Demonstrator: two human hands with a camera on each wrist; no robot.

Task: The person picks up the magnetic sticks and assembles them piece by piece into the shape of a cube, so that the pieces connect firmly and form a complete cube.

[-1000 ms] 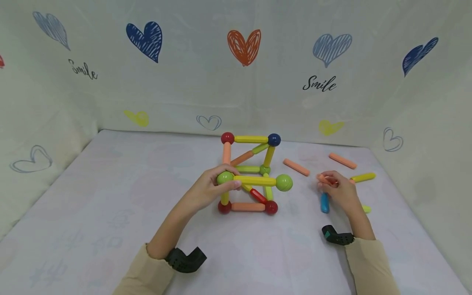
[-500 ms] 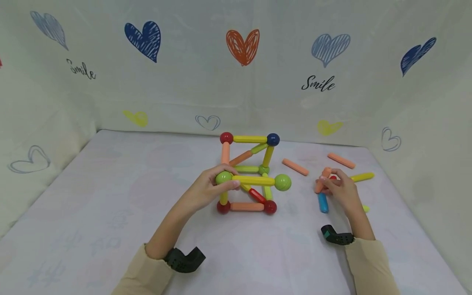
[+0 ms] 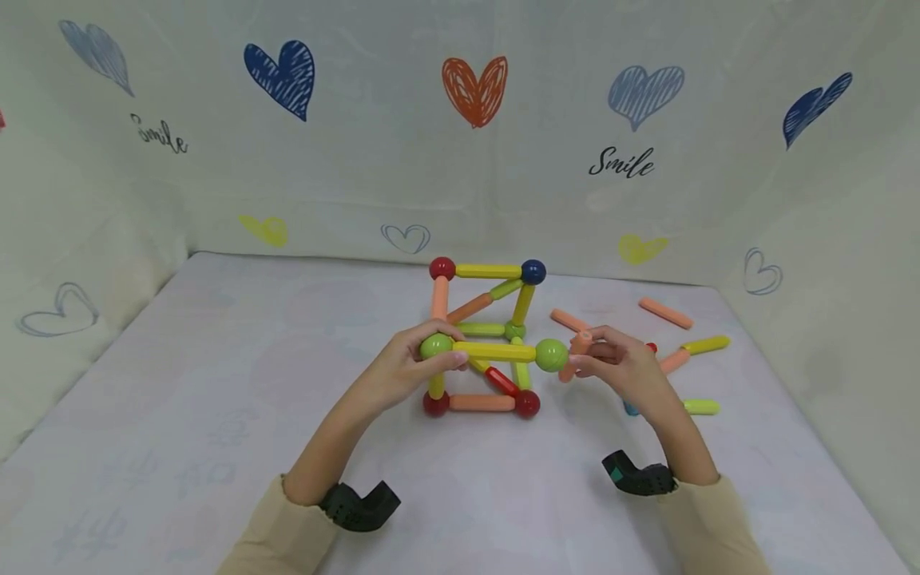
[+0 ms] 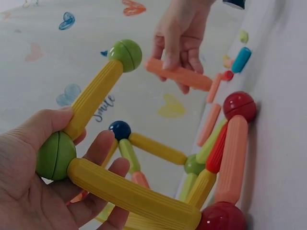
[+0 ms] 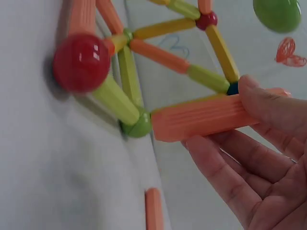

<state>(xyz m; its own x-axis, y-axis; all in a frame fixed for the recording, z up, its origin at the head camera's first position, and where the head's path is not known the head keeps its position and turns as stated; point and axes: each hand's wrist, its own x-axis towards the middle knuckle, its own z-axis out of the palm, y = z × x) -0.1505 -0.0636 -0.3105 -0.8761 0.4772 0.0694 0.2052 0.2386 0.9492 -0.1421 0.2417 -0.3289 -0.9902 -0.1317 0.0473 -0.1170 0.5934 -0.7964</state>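
My left hand (image 3: 402, 367) grips the near top corner of a magnetic stick-and-ball frame, its thumb and fingers around a green ball (image 4: 56, 155) and the end of a yellow stick (image 3: 496, 351). That stick points right and carries a second green ball (image 3: 552, 355) on its free end. With thumb and fingers, my right hand (image 3: 627, 369) pinches a loose peach stick (image 5: 201, 119) just right of this second ball. The peach stick stands roughly upright in the head view. Red balls (image 3: 527, 404), a blue ball (image 3: 533, 272) and coloured sticks form the rest of the frame, partly hidden behind my left hand.
Loose pieces lie on the right of the white table (image 3: 216, 415): a peach stick (image 3: 666, 313), a yellow stick (image 3: 706, 345), a lime stick (image 3: 701, 406), and a mostly hidden blue stick (image 3: 631, 409). A heart-printed cloth (image 3: 359, 184) hangs behind.
My right hand has lifted the peach stick from the loose pieces, turned it upright and moved it left beside the free green ball. My left hand keeps its hold on the frame.
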